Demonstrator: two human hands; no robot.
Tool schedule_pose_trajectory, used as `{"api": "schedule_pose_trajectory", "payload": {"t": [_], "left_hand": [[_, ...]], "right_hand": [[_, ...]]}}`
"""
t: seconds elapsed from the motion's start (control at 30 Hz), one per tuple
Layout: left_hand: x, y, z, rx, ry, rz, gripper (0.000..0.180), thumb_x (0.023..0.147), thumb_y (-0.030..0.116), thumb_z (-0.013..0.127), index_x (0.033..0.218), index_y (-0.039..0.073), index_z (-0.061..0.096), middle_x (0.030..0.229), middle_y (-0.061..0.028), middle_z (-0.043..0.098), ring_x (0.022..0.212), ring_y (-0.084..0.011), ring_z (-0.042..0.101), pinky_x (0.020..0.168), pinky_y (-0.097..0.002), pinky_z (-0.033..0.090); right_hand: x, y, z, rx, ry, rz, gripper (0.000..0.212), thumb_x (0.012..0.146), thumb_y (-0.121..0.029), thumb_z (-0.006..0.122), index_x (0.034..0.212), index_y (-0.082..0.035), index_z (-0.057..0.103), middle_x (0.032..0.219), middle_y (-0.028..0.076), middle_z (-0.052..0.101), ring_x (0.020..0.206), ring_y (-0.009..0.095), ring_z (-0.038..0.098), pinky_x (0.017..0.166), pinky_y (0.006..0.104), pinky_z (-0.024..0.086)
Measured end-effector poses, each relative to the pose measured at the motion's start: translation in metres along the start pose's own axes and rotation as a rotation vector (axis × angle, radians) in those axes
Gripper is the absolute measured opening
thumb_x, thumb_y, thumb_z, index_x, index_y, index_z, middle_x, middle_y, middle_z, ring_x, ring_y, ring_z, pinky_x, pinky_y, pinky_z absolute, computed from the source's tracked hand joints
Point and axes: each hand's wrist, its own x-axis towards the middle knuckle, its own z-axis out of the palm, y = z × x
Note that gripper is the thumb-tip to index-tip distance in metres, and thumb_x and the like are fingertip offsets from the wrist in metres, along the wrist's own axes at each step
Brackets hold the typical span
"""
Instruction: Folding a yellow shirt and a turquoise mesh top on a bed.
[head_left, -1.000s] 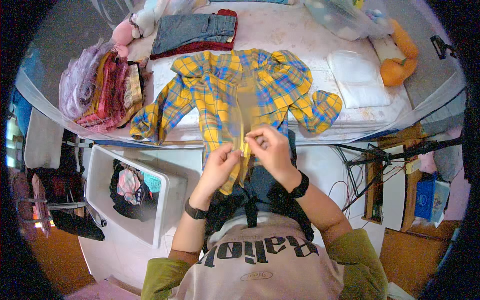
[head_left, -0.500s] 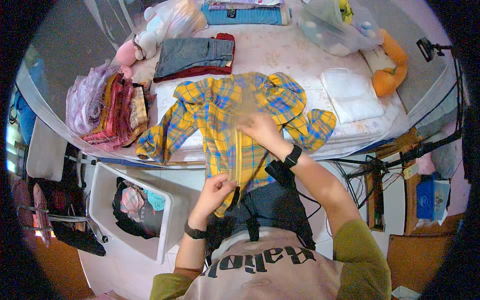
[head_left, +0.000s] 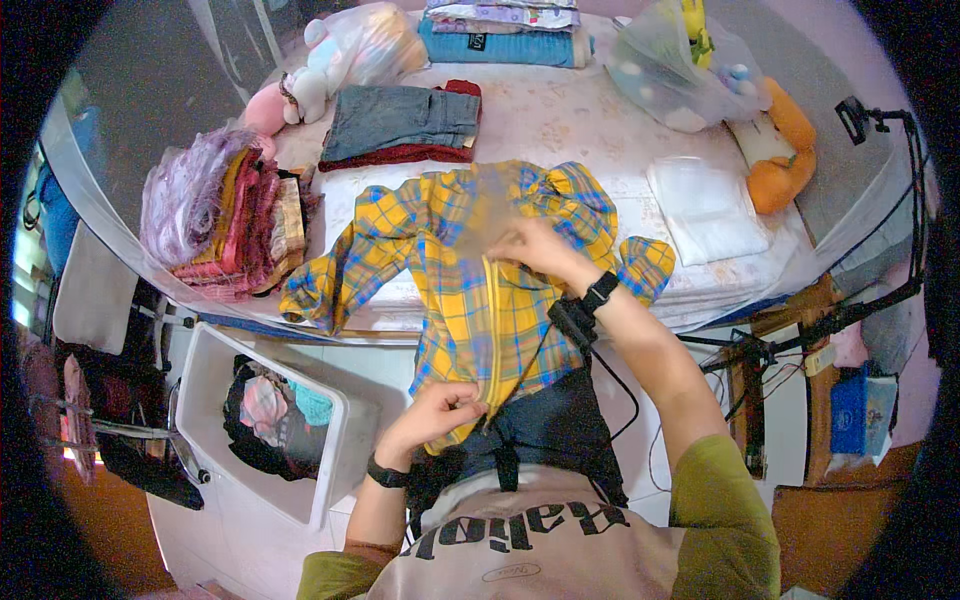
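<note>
Yellow-and-blue plaid cotton shirt [head_left: 470, 290] lies spread on the white table [head_left: 570, 120], its hem hanging over the near edge. The right hand [head_left: 530, 248] pinches the placket near the collar; the left hand [head_left: 440, 410] grips the hem.

The right hand [head_left: 530, 248] covers the top of the shirt [head_left: 470, 290] placket; beyond its fingertips the collar is a blurred patch. The shirt hem disappears under the left hand [head_left: 440, 410] fingers (which curl inward, hiding what they pinch).
</note>
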Motion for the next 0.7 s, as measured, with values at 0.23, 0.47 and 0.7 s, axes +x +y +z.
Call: {"api": "schedule_pose_trajectory", "payload": {"t": [0.23, 0.47, 0.7], "left_hand": [[-0.001, 0.001, 0.000, 0.050, 0.027, -0.051, 0.031, 0.077, 0.012, 0.053, 0.057, 0.004, 0.031, 0.051, 0.0048, 0.025, 0.050, -0.0031, 0.024, 0.043, -0.0215, 0.022], [-0.001, 0.002, -0.002, 0.070, -0.032, -0.046, 0.030, 0.076, 0.012, 0.054, 0.057, 0.002, 0.033, 0.051, 0.0043, 0.026, 0.050, -0.0033, 0.025, 0.043, -0.0217, 0.023], [0.001, -0.009, -0.006, 0.164, -0.038, -0.004, 0.028, 0.076, 0.018, 0.055, 0.058, 0.003, 0.040, 0.050, 0.0036, 0.028, 0.048, -0.0043, 0.026, 0.041, -0.0227, 0.022]], "right_hand": [[-0.024, 0.015, 0.000, -0.327, -0.204, -0.305, 0.058, 0.060, -0.024, 0.067, 0.108, -0.005, 0.041, 0.111, 0.012, 0.043, 0.096, 0.024, 0.045, 0.075, 0.0342, 0.039], [-0.018, 0.054, -0.004, -0.493, 0.101, -0.016, 0.013, 0.062, -0.008, 0.054, 0.073, -0.001, 0.053, 0.074, 0.016, 0.052, 0.070, 0.032, 0.051, 0.062, 0.0375, 0.043], [0.000, 0.089, -0.052, -0.378, 0.437, 0.141, 0.016, 0.062, -0.003, 0.056, 0.077, -0.003, 0.051, 0.075, 0.013, 0.053, 0.072, 0.029, 0.052, 0.064, 0.0356, 0.042]]}}
